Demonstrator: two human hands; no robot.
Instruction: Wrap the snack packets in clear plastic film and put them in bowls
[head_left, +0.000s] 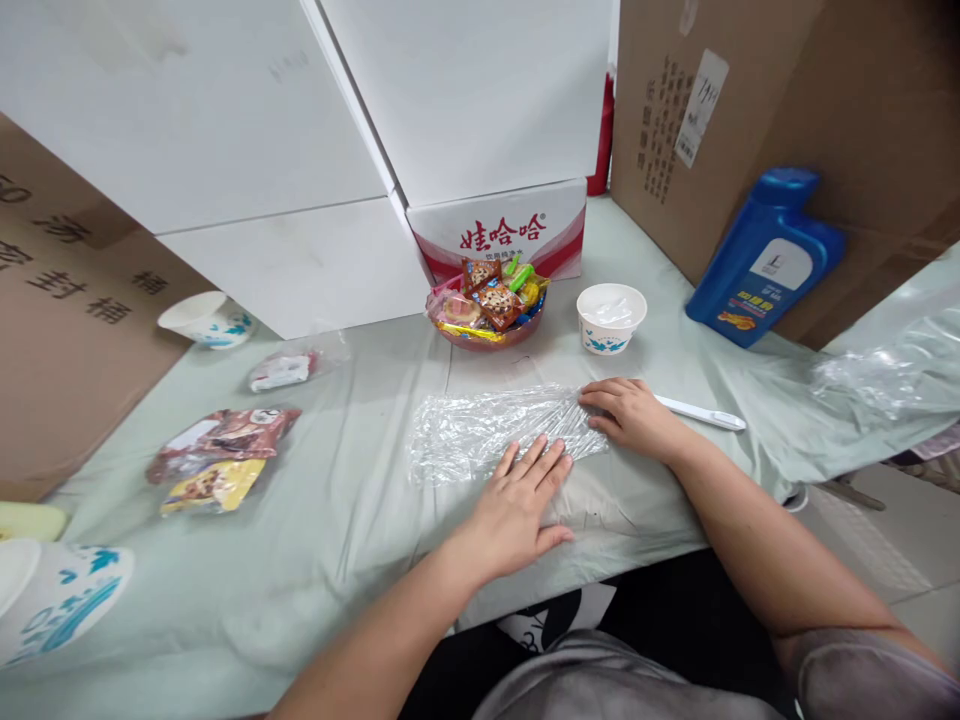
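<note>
A clear, crinkled plastic bag [465, 430] lies flattened on the green-covered table in front of me. My left hand [517, 510] rests palm down on its near edge, fingers spread out. At the bag's right end, my right hand [637, 415] lies with its fingers stretched over the plastic, not gripped round anything. Just beyond that hand is a slim white stick-like tool [709, 413], partly hidden behind the wrist. Behind the bag stands a reddish bowl [491, 340] heaped with wrapped snacks [499, 300]. To its right is a white paper cup [611, 325] with clear plastic inside.
A blue bottle [765, 265] stands at the right against a large cardboard box [720, 130]. Snack packets [225, 450] lie at the left, near paper cups [214, 318]. White boxes [495, 90] wall off the back. Crumpled clear plastic [870, 380] sits far right.
</note>
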